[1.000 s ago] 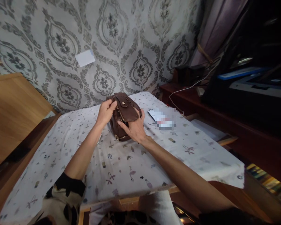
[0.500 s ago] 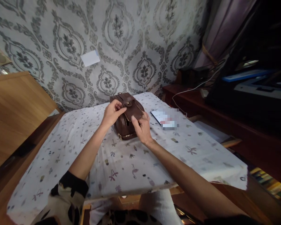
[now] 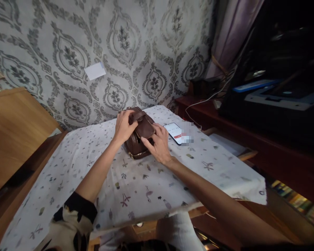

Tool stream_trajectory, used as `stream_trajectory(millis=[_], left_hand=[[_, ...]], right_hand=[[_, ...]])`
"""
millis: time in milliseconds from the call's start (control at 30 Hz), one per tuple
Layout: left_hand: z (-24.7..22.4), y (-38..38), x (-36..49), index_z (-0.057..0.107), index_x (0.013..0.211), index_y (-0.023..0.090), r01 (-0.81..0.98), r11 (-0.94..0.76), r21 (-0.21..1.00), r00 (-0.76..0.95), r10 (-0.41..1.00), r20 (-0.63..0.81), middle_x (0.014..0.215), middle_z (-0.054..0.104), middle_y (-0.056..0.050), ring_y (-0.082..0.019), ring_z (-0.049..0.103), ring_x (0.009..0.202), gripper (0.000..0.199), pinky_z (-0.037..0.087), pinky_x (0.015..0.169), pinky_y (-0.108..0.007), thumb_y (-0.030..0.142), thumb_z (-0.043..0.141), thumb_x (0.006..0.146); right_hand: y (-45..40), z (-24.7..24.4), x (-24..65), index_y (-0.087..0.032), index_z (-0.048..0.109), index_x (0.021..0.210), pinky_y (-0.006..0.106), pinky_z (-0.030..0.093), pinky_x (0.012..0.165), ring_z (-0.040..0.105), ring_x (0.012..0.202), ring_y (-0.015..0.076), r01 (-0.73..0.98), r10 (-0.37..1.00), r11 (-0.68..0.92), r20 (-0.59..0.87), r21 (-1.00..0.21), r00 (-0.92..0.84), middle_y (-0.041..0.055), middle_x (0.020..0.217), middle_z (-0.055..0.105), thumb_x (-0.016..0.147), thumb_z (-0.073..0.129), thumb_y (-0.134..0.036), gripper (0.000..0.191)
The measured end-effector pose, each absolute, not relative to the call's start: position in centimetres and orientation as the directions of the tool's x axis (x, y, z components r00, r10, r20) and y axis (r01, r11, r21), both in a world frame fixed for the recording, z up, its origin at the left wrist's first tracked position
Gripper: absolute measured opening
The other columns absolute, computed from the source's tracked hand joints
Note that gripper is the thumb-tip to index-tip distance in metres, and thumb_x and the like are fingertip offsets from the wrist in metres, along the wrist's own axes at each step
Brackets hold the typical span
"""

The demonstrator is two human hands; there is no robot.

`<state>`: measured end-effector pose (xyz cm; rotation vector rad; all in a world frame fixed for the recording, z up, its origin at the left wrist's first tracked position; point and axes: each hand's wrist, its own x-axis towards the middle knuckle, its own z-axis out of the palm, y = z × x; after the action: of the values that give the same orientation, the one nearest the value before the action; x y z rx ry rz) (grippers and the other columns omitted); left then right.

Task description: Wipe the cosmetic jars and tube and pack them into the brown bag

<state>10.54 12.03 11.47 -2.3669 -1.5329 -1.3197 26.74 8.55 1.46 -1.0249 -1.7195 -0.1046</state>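
A small brown leather bag [image 3: 137, 148] stands on the cloth-covered table, with a strap and flap [image 3: 144, 129] at its upper front and a gold-toned zipper along its lower edge. My left hand [image 3: 123, 128] grips the bag's upper left side, fingers curled over the top and thumb by the strap. On the other side, my right hand [image 3: 159, 144] holds the flap's lower end, thumb in front and fingers at its right edge. Part of the bag's right side is hidden behind that hand.
A lit phone [image 3: 174, 132] lies right of the bag, partly blurred out. The white patterned tablecloth [image 3: 94, 184] covers the table up to the wallpapered wall. A wooden panel [image 3: 21, 129] rises at left; a dark red shelf [image 3: 240, 134] with a white cable [image 3: 211, 100] stands at right.
My left fingers have moved over the top of the bag beside the strap. My right fingers have spread a little at the flap. The whole view has shifted slightly.
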Motion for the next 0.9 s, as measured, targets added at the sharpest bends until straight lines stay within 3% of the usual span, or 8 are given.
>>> stream_trajectory(millis=[133, 333, 533, 733, 900], left_hand=[[11.8, 12.8, 11.3, 0.067, 0.113, 0.022, 0.728, -0.569, 0.383, 0.229, 0.728, 0.647, 0.116, 0.067, -0.008, -0.028, 0.054, 0.118, 0.034, 0.039, 0.107, -0.041, 0.017, 0.063, 0.080], [10.6, 13.2, 11.9, 0.070, 0.115, 0.023, 0.765, -0.561, 0.318, 0.294, 0.742, 0.602, 0.126, 0.066, -0.009, -0.030, 0.052, 0.126, 0.034, 0.037, 0.111, -0.045, 0.025, 0.069, 0.081], [9.9, 13.0, 11.6, 0.069, 0.120, 0.021, 0.774, -0.561, 0.292, 0.295, 0.728, 0.619, 0.132, 0.063, -0.011, -0.029, 0.052, 0.129, 0.037, 0.038, 0.112, -0.043, 0.025, 0.070, 0.083], [9.7, 12.9, 11.3, 0.068, 0.120, 0.023, 0.765, -0.573, 0.295, 0.299, 0.720, 0.626, 0.133, 0.064, -0.010, -0.028, 0.054, 0.129, 0.038, 0.039, 0.112, -0.044, 0.022, 0.071, 0.083], [9.5, 13.0, 11.2, 0.067, 0.121, 0.023, 0.758, -0.583, 0.293, 0.309, 0.716, 0.626, 0.134, 0.063, -0.010, -0.028, 0.054, 0.128, 0.039, 0.040, 0.112, -0.045, 0.020, 0.071, 0.083]], right_hand=[[8.9, 0.9, 27.7, -0.022, 0.068, 0.123, 0.058, 0.029, 0.114, 0.041, 0.136, 0.0352, 0.759, 0.578, 0.577, 0.808, -0.303, -0.117, 0.0151, 0.150, 0.049, 0.095, 0.052, -0.061, 0.050], [9.3, 0.7, 27.9, -0.023, 0.073, 0.111, 0.062, 0.019, 0.119, 0.033, 0.142, 0.0372, 0.820, 0.628, 0.507, 0.765, -0.266, -0.140, 0.0134, 0.158, 0.038, 0.097, 0.053, -0.054, 0.039], [9.2, 0.8, 27.6, -0.022, 0.065, 0.128, 0.062, 0.020, 0.119, 0.037, 0.139, 0.0362, 0.859, 0.609, 0.458, 0.785, -0.228, -0.117, 0.0164, 0.155, 0.043, 0.097, 0.053, -0.048, 0.043], [8.7, 0.8, 27.7, -0.018, 0.063, 0.125, 0.059, 0.022, 0.118, 0.039, 0.137, 0.0347, 0.878, 0.565, 0.440, 0.818, -0.187, -0.108, 0.0175, 0.148, 0.051, 0.098, 0.051, -0.040, 0.037], [8.6, 1.2, 28.2, -0.021, 0.066, 0.124, 0.056, 0.030, 0.113, 0.043, 0.132, 0.0351, 0.816, 0.572, 0.520, 0.812, -0.254, -0.112, 0.0151, 0.142, 0.055, 0.096, 0.053, -0.042, 0.037]])
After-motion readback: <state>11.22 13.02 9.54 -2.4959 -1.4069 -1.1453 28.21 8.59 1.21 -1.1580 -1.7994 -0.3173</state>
